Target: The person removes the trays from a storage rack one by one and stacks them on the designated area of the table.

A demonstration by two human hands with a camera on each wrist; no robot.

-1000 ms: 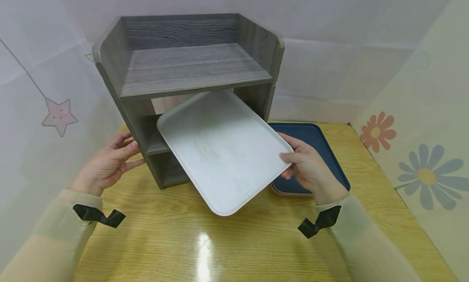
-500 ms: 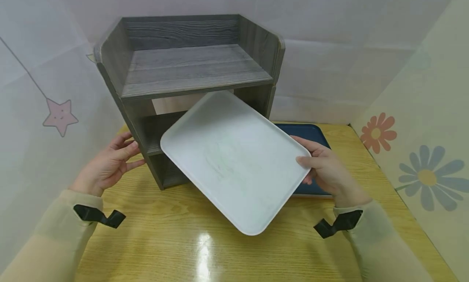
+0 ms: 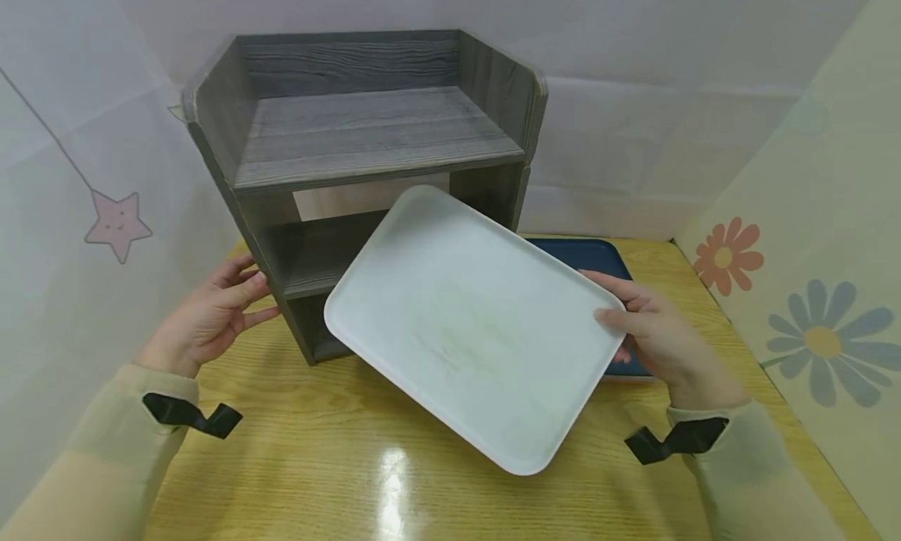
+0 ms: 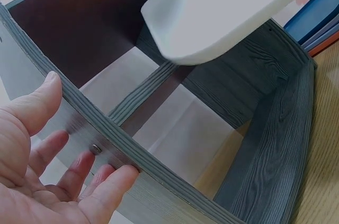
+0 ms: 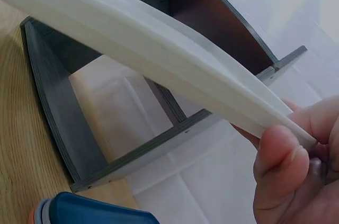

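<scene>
A white rectangular tray (image 3: pixel 479 330) hangs tilted in front of the grey wooden shelf unit (image 3: pixel 380 134), its far corner close to the opening under the top board. My right hand (image 3: pixel 651 330) pinches the tray's right corner, thumb on the upper face and fingers underneath. In the right wrist view the tray's rim (image 5: pixel 175 70) runs up and left from the pinching thumb (image 5: pixel 280 155). My left hand (image 3: pixel 218 310) rests against the unit's left side panel with loosely spread fingers. The left wrist view shows its fingertips (image 4: pixel 124 176) on the panel's outer face, behind the front edge.
A stack of trays, dark blue (image 3: pixel 584 252) on top, lies right of the unit, partly hidden by the white tray and right hand. The wood-grain table (image 3: pixel 317 447) extends in front. Pale wall sheets with a star (image 3: pixel 118 224) and flowers (image 3: pixel 822 342) enclose the back and sides.
The white tray has come out of the shelf opening, moving right and toward me with my right hand, and has turned slightly. My left hand has stayed at the side panel.
</scene>
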